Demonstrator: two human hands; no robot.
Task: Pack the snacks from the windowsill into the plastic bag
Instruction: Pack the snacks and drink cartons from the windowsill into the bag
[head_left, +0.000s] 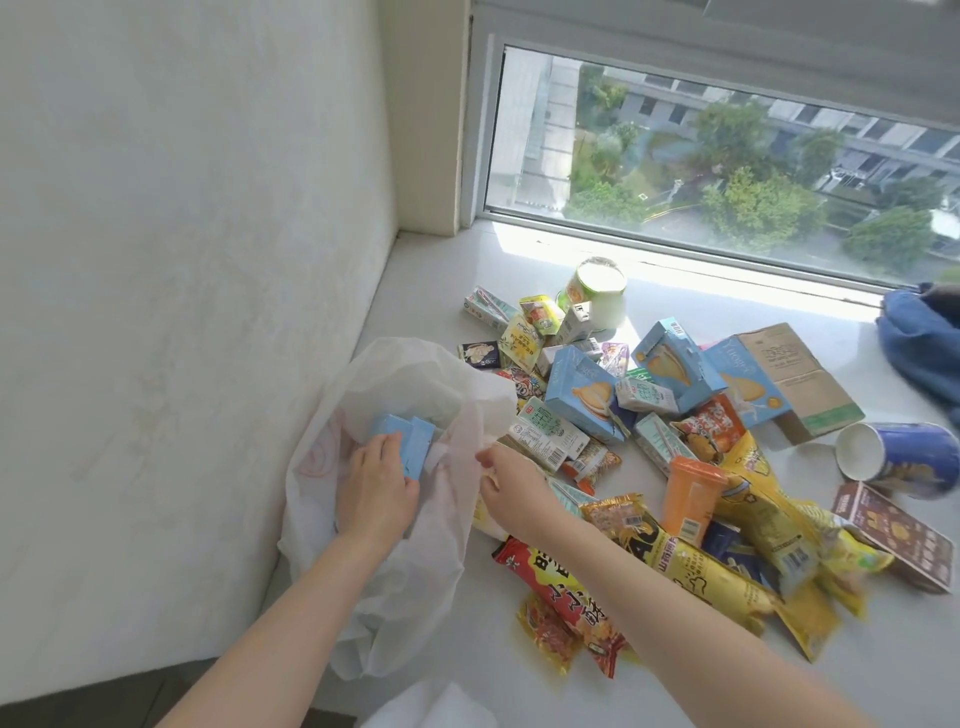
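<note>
Hands: left (376, 480) grips one blue box (410, 441), right (511, 486) pinches one plastic bag (410, 374).

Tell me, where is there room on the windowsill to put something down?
Bare windowsill lies between the wall corner and the white tub, and along the near edge right of the right arm. The middle snack pile is crowded.

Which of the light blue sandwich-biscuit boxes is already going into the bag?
The light blue box gripped by the left hand, inside the plastic bag's mouth. The other blue boxes lie in the windowsill pile.
</note>
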